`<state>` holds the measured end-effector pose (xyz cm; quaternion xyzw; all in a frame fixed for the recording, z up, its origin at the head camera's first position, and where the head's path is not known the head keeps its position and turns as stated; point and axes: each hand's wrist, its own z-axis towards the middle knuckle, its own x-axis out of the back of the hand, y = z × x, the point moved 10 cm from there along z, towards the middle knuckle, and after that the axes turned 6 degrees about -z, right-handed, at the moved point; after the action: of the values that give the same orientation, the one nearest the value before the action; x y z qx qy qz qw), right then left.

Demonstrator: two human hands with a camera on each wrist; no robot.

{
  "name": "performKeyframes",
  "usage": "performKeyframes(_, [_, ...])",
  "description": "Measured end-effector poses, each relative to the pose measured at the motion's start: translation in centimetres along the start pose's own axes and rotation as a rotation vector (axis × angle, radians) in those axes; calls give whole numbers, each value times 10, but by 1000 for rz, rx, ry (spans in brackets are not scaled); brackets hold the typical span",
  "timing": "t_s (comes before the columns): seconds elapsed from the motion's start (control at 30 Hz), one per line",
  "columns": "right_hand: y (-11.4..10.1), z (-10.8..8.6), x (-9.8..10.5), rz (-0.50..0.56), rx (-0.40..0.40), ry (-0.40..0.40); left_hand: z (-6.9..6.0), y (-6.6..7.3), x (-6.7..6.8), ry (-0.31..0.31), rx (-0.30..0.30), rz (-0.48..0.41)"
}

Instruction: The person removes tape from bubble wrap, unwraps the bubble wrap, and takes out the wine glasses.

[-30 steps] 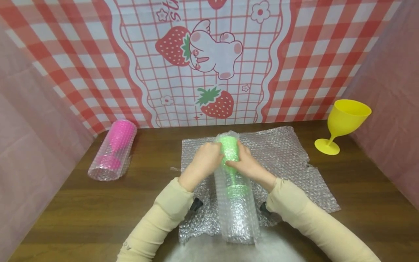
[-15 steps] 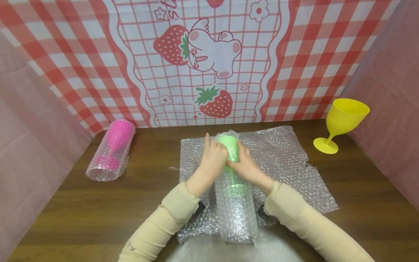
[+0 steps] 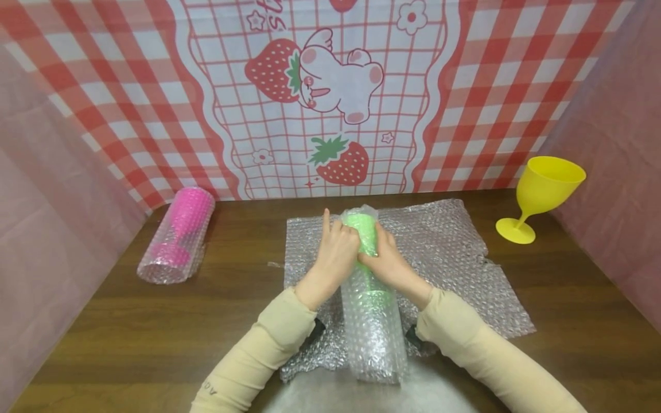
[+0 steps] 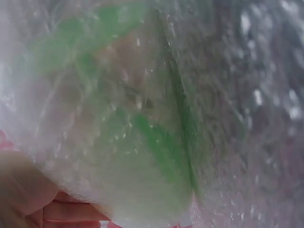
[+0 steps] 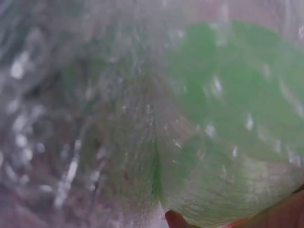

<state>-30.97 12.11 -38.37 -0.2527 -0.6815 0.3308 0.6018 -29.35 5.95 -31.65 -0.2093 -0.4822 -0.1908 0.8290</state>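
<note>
A green goblet (image 3: 367,235) lies rolled up in bubble wrap (image 3: 376,347), its cup end away from me and its base nearer. From the left, my left hand (image 3: 333,252) grips the roll at the cup, fingers curled and one finger pointing up. My right hand (image 3: 392,264) holds the same roll from the right, thumb on top. The left wrist view shows part of the left hand (image 4: 28,190) against the wrap. Close up, the right wrist view shows the green goblet (image 5: 228,66) blurred through the plastic, with fingertips (image 5: 175,219) below. The fingers under the roll are hidden.
A flat bubble wrap sheet (image 3: 446,258) lies beneath the roll on the wooden table (image 3: 227,327). At the left lies a pink goblet (image 3: 188,215) wrapped in bubble wrap. A yellow goblet (image 3: 548,186) stands unwrapped at the back right, near the checked backdrop (image 3: 475,115).
My left hand has shifted slightly right over the roll, and one of its fingers now points up. The right hand and the wrapped green goblet have hardly moved.
</note>
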Motion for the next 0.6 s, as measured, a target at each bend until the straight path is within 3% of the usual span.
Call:
performKeyframes(0.17, [5,-1,0,30,-16,-14,-1,-16,-2,7,89,-190])
performKeyframes(0.4, [10,-1,1,35,-26,-25,-3,-32,5,152,124,-341])
performKeyframes(0.47, [10,-1,2,36,-26,-22,-3,-37,4,147,149,-399])
performKeyframes(0.6, [12,-1,3,35,-32,-24,-6,-47,-5,71,239,-566])
